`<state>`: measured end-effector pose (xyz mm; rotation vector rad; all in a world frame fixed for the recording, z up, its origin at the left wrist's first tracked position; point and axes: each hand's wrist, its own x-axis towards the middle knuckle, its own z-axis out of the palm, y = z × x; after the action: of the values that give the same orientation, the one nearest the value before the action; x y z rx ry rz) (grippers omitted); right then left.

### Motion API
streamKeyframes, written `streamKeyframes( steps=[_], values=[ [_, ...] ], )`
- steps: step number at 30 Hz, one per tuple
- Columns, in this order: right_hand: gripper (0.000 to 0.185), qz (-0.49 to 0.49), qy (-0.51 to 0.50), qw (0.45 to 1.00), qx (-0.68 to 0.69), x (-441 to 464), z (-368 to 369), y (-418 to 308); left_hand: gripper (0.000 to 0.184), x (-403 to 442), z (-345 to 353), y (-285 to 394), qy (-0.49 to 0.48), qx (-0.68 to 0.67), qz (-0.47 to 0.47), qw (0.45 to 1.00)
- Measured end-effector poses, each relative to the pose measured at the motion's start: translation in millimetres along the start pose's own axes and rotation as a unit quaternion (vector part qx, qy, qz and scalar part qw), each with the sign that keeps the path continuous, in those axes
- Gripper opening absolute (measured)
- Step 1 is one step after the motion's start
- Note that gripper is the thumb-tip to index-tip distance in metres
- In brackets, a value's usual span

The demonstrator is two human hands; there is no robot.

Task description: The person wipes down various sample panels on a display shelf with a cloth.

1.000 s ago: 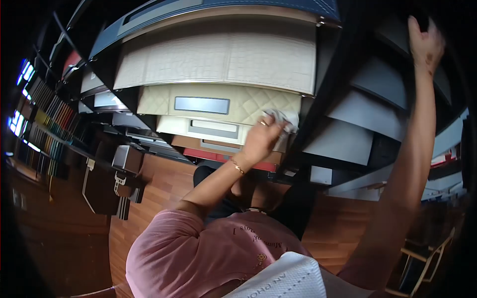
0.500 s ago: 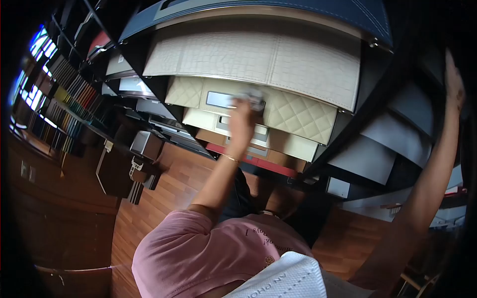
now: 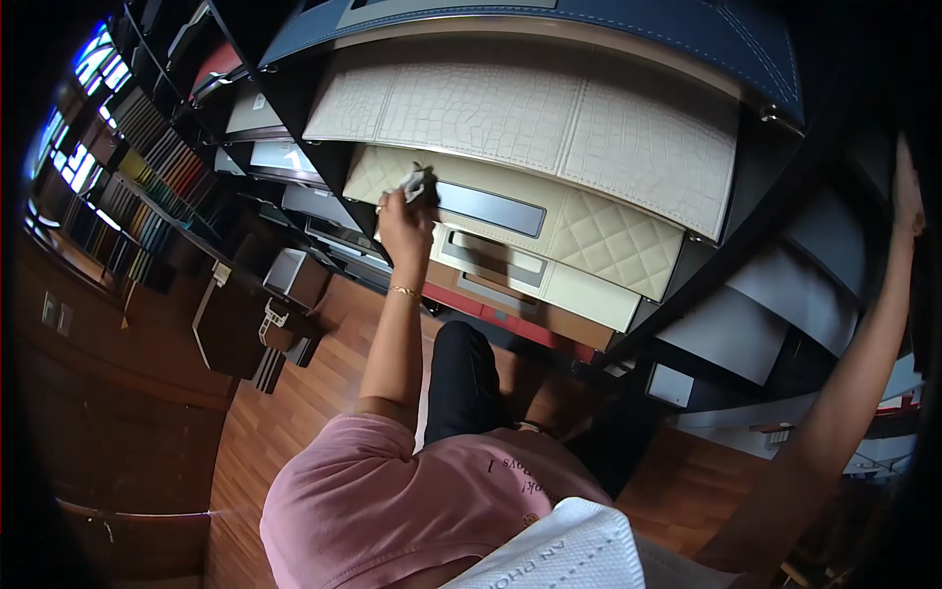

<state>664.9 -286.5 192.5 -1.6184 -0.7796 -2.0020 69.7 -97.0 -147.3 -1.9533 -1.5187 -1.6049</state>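
Observation:
My left hand (image 3: 402, 224) is closed around a crumpled grey-white cloth (image 3: 417, 183). It is at the left part of a cream quilted panel (image 3: 620, 243) that has a shiny rectangular metal plate (image 3: 491, 210) set in it. Fingers and cloth seem to meet the panel's surface, though the exact contact is hard to see. Far off to the right, my right hand (image 3: 910, 196) is raised with its fingers stretched out, near the dark edge of the view. Nothing shows in it, and what it touches is too dark to tell.
A cream crocodile-textured panel (image 3: 471, 103) and a blue stitched one (image 3: 628, 44) sit above. White, brown and red panels (image 3: 530, 319) lie below. Grey panels (image 3: 726, 329) fill the right rack. Colour samples (image 3: 157, 167) stand at left, over a wooden floor (image 3: 324, 363).
My left hand has moved left with the cloth, from the metal plate to the left part of the quilted panel. The plate is now uncovered. My right hand keeps its place.

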Motion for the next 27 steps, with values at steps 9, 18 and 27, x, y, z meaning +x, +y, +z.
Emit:
streamKeyframes(
  steps=[9, 18, 27],
  values=[
    [0.044, -0.151, 0.169, 0.935, 0.273, 19.0, -83.2, -46.3, 0.031, -72.0, 4.6, 142.5, -0.165, -0.115, 0.169, 0.965],
    [0.048, -0.066, 0.069, 0.976, 0.197, 13.4, -66.8, -39.4, 0.038, -17.8, 0.5, -10.4, -0.075, 0.023, 0.011, 0.997],
    [0.046, 0.073, -0.066, 0.995, 0.000, -1.3, -10.0, -11.0, 0.011, 40.5, 25.0, 11.7, 0.010, 0.001, -0.076, 0.997]
  ],
)
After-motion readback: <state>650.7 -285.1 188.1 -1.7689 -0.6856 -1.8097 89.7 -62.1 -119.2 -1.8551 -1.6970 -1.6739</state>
